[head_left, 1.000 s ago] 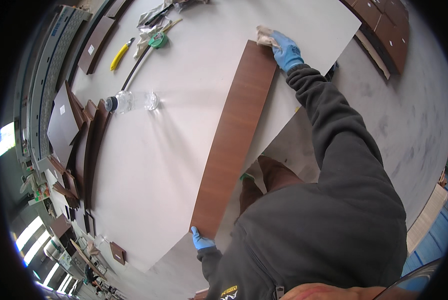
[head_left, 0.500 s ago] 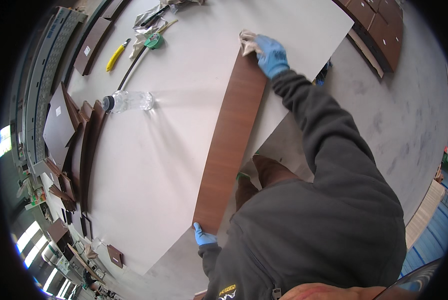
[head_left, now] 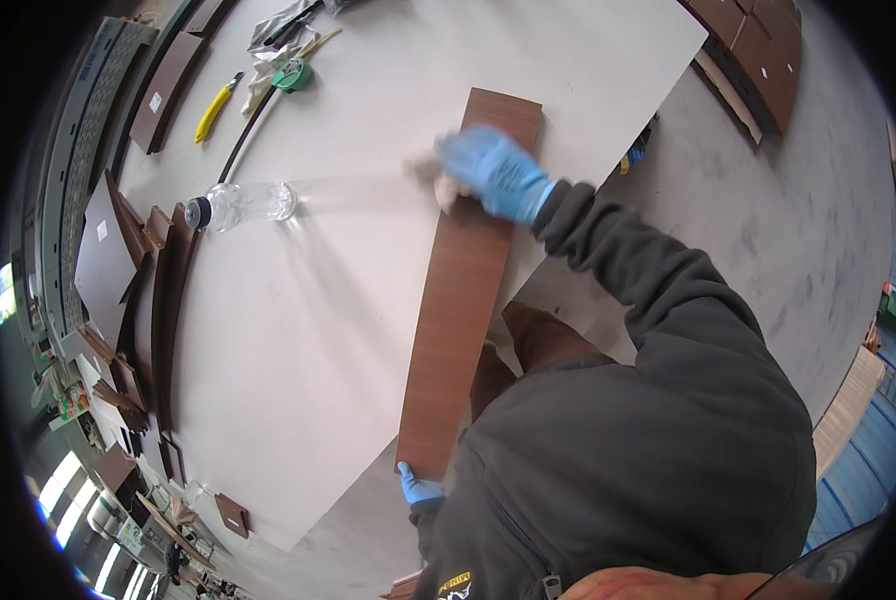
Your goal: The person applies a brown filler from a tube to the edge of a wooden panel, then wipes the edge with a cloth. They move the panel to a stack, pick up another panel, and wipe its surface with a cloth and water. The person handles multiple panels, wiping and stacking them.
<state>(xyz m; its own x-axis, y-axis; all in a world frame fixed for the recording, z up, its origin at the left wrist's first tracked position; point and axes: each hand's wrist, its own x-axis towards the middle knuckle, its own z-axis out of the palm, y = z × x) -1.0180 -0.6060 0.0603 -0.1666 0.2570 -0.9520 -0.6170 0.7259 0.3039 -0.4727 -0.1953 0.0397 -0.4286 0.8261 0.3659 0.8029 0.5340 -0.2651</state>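
A long reddish-brown board (head_left: pixel 452 320) lies slantwise along the near edge of the white table. My right hand (head_left: pixel 496 172), in a blue glove, grips a beige cloth (head_left: pixel 450 190) over the upper part of the board; both are blurred by motion. At the board's lower end, my left hand (head_left: pixel 420 487), also in a blue glove, holds the corner, its thumb on the edge and its other fingers hidden. A clear plastic bottle (head_left: pixel 253 205) with a dark cap lies on its side to the left of the board.
On the table (head_left: pixel 318 400) lie a yellow utility knife (head_left: pixel 217 108) and a green tape measure (head_left: pixel 291 75) beside crumpled cloths. Brown panels (head_left: pixel 163 290) are stacked along the left edge. More brown panels (head_left: pixel 768 60) stand at the upper right, beyond the table.
My right hand with the cloth has come down from the board's far end toward its upper middle. The board has shifted slightly, and my left hand stays at its lower end.
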